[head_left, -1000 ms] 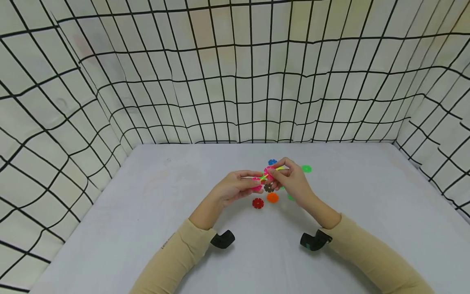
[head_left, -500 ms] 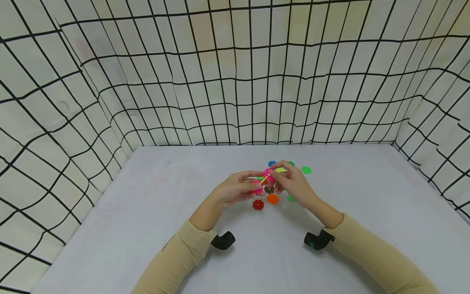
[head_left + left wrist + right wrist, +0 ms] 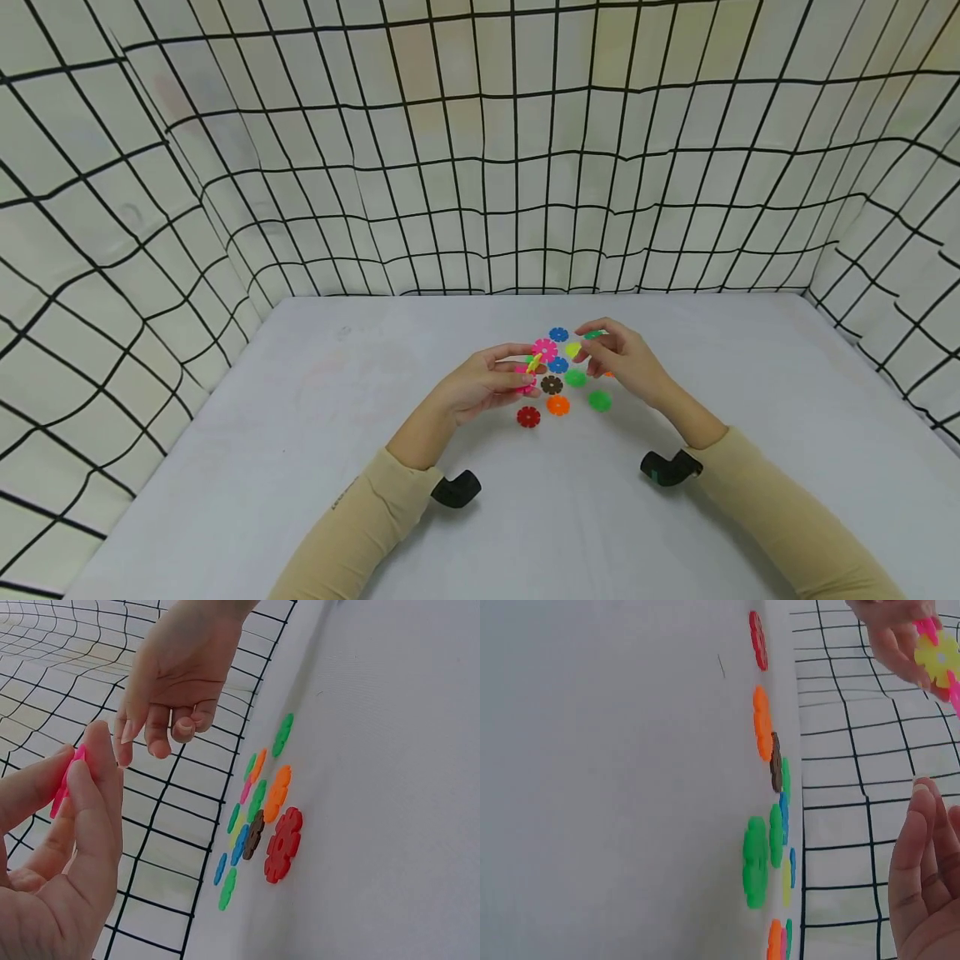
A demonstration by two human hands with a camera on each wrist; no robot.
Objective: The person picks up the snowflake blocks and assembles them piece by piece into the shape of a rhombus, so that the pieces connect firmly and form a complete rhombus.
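Observation:
My left hand (image 3: 483,383) pinches a pink flower-shaped disc (image 3: 527,382) between thumb and fingers. Slotted onto it is a yellow disc (image 3: 939,658), which joins a second pink disc (image 3: 545,350) above. In the left wrist view, mostly a pink edge (image 3: 67,780) of this piece shows between the fingers. To the right, my right hand (image 3: 626,362) is raised over the scattered discs with loosely bent fingers and nothing in them. Its fingertips overlap a loose yellow disc (image 3: 573,350) and a green disc (image 3: 592,335) in the head view.
Several loose discs lie on the white tabletop (image 3: 337,400): red (image 3: 528,417), orange (image 3: 558,405), brown (image 3: 552,384), green (image 3: 600,401) and blue (image 3: 558,334). Behind the table's far edge rises a white wall with a black grid net (image 3: 480,158).
My right hand has let go of the upper pink disc and moved right, uncovering loose discs. The left hand still holds the joined discs in about the same place.

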